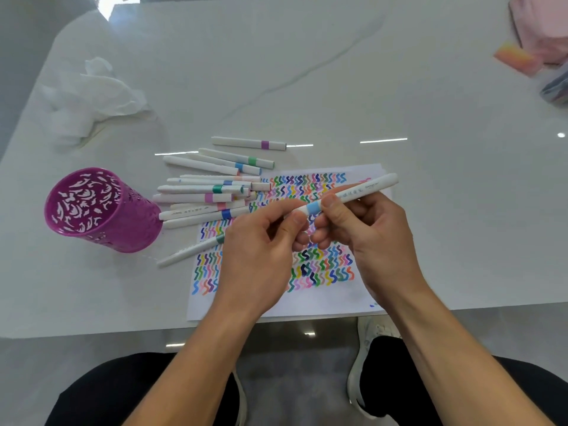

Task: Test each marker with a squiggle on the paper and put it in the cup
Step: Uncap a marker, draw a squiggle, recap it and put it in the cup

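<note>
My right grip (368, 232) holds the blue-banded marker (362, 189); my left grip (261, 250) pinches its cap (302, 210). I should pull straight, without jerking.

A white marker with a light-blue band (359, 190) is held slanting above white paper covered in coloured squiggles (307, 305). Similar white markers (199, 189) lie heaped between the paper and a purple cut-out cup (123, 235).

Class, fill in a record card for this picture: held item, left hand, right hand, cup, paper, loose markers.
Held item: blue-banded marker, above the paper
Left hand: pinches its cap end
Right hand: grips its barrel
Cup: purple, left of paper, no markers seen inside
Paper: rows of coloured squiggles
Loose markers: pile right of cup, some overlapping paper
</note>
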### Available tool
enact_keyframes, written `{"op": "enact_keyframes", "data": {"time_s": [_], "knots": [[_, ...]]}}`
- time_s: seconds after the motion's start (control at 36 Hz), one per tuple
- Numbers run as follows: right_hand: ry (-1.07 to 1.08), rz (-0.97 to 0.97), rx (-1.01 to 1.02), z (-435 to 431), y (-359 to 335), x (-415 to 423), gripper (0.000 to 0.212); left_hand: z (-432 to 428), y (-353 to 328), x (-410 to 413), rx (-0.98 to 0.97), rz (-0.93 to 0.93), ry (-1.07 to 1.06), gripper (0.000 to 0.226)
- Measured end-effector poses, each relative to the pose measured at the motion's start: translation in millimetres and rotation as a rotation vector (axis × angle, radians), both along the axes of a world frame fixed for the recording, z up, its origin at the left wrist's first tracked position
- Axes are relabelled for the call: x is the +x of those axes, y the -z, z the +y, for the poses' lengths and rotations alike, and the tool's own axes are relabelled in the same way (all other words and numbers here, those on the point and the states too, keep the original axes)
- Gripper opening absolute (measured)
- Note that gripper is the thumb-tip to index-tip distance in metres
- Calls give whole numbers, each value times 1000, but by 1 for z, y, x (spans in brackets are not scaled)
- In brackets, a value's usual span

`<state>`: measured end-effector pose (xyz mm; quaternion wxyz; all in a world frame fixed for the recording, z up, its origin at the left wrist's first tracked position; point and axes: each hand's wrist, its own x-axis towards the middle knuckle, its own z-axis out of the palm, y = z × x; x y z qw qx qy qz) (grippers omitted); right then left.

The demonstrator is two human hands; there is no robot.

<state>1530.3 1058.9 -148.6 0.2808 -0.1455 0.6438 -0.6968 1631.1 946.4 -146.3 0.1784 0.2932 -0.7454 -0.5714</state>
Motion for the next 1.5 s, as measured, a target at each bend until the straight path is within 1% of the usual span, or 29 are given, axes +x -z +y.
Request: {"op": "enact_keyframes", "data": {"time_s": [0.25, 0.33, 0.39, 0.44, 0.53, 0.58, 0.64, 0.69, 0.78, 0.86, 1.03, 1.11, 1.17, 1.22, 1.28, 1.36, 1.5], "knots": [[-84, -134, 41, -4, 12, 2, 15, 0, 9, 3, -31, -49, -88, 16], [-90, -136, 37, -5, 12, 0, 14, -2, 7, 1, -29, -47, -66, 16], [-98, -157, 19, -7, 10, -2, 14, -5, 5, -1, 47, -36, -58, 17], [-102, -180, 11, -9, 9, -4, 15, -9, 3, -4, 184, -25, -63, 11], [-121, -173, 48, -15, 10, -5, 24, -13, -1, -4, 363, 5, -114, 9], [-132, -153, 79, -18, 10, -4, 33, -14, -4, -2, 369, 29, -168, 9], [-114, -136, 103, -21, 10, -3, 38, -16, -8, 0, 316, 80, -221, 9], [-70, -116, 115, -21, 11, -4, 32, -22, -13, 3, 280, 142, -263, 12], [-20, -100, 102, -20, 12, -7, 18, -37, -24, 9, 288, 238, -302, 12], [-12, -105, 76, -19, 11, -6, 15, -50, -34, 18, 183, 289, -359, 10], [-19, -55, 86, -22, 13, 0, 10, -61, -46, 35, -151, 374, -537, 12], [-31, -24, 94, -25, 14, 3, 10, -64, -47, 44, -348, 373, -614, 21], [-42, -4, 102, -26, 13, 5, 11, -69, -47, 51, -516, 355, -653, 25], [-50, 15, 115, -27, 13, 7, 12, -74, -45, 57, -665, 322, -673, 27], [-50, 34, 133, -29, 11, 7, 13, -78, -44, 61, -762, 261, -691, 27], [-45, 50, 145, -31, 9, 7, 13, -81, -41, 66, -815, 145, -686, 26], [-35, 62, 157, -33, 8, 6, 13, -85, -34, 71, -717, -106, -600, 24]]}}
